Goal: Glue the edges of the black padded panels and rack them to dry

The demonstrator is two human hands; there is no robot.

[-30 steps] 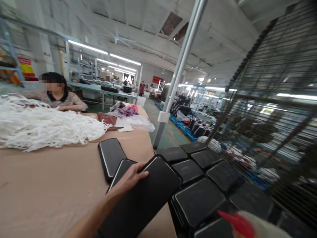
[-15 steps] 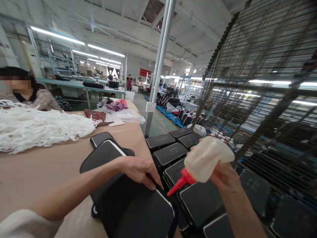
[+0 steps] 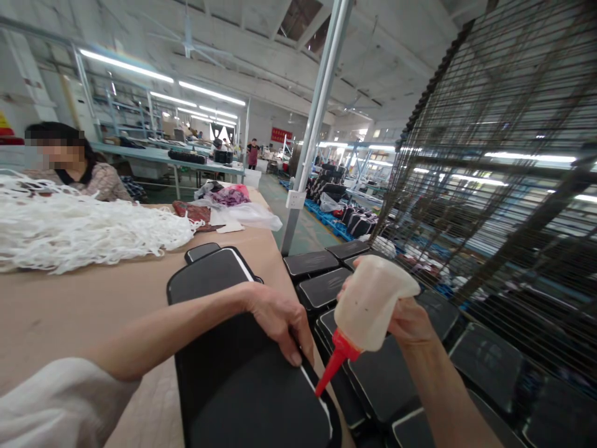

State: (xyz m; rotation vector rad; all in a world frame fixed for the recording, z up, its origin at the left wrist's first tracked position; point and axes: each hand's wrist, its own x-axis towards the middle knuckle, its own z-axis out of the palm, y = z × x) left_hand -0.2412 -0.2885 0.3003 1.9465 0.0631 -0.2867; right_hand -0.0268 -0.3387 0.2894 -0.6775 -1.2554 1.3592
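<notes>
My left hand lies curled on a large black rounded panel, fingers pressing its right edge near the white trim. My right hand is wrapped round a white squeeze bottle with a red nozzle. The nozzle points down-left at the panel's right edge, close to my left fingers. A second black panel lies on the table behind the first, with a third one peeking out past it.
Several black panels lie in rows to the right of the brown table. A heap of white cord covers the table's far left, where a person sits. A metal post and wire racks stand on the right.
The bottle has come up into view and tipped down, its red nozzle now close to the panel's edge. My left hand slid the panel nearer and now presses its right edge.
</notes>
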